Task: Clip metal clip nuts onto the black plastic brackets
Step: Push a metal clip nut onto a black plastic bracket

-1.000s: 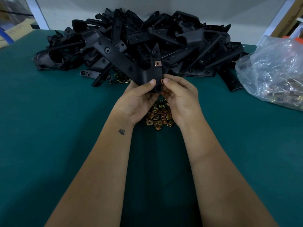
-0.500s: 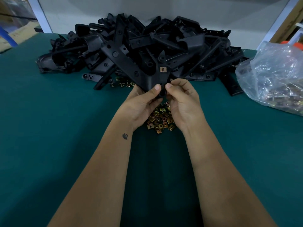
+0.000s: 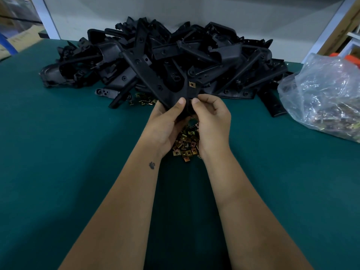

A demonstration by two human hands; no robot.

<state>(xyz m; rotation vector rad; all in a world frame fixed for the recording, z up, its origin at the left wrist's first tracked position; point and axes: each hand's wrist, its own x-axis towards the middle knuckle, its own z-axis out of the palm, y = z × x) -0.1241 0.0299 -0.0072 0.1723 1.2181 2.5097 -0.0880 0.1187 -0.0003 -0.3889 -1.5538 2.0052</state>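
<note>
Currently both hands, left hand (image 3: 165, 121) and right hand (image 3: 212, 115), are pinching the V-shaped black plastic bracket (image 3: 167, 88), fingers clenched on its lower tip. Brass-coloured metal clip nut (image 3: 192, 84) is sitting on one arm; uneven thumb pressure risks seating the next crooked.

- My left hand (image 3: 165, 121) and right hand (image 3: 211, 115) grip a black V-shaped plastic bracket (image 3: 161, 82).
- One brass-coloured square metal clip nut (image 3: 192, 84) sits on it.
- Loose clip nuts (image 3: 186, 145) lie beneath on the green table (image 3: 68, 152).

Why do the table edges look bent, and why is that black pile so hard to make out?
Head view: the wide-angle lens bows the table edges and stretches the forearms. Dim light merges the pile into one dark mass. The bag catches glare, and the clip nut on the bracket in the left hand and right hand glints.
</note>
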